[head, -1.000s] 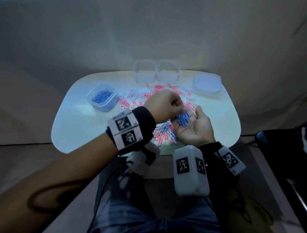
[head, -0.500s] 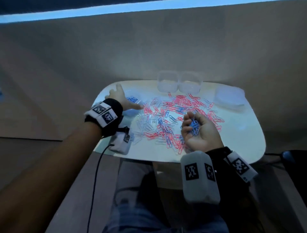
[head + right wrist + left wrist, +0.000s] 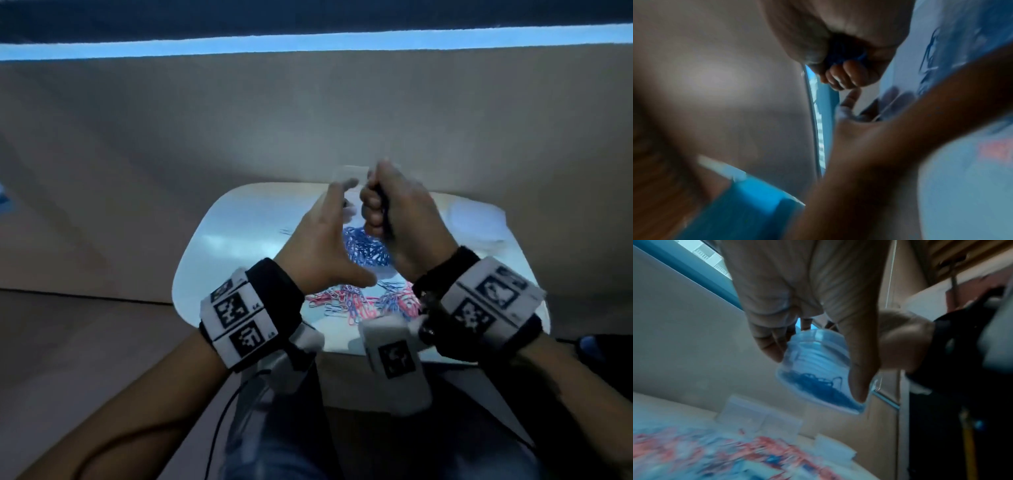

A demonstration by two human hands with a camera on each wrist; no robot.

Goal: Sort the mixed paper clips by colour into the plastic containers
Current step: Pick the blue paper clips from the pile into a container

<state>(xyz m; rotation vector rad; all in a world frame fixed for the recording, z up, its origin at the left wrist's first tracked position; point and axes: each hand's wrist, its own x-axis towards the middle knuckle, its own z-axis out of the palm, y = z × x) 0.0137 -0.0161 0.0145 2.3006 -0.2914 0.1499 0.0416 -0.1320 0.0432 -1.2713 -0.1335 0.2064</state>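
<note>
Because the left hand lifts the clear plastic container of blue paper clips above the table's mixed clips, the right hand, fisted on blue clips, hovers just right of it, seemingly to drop them in.

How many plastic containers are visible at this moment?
3. The left hand holds one container, blue clips inside; two empty containers stand side by side at the table's far edge. The pale stack on the right may be more containers or lids.

A clear container with blue clips in its bottom hangs tilted above the table. Mixed pink, blue and white clips lie scattered below. Two empty containers stand side by side beyond.
</note>
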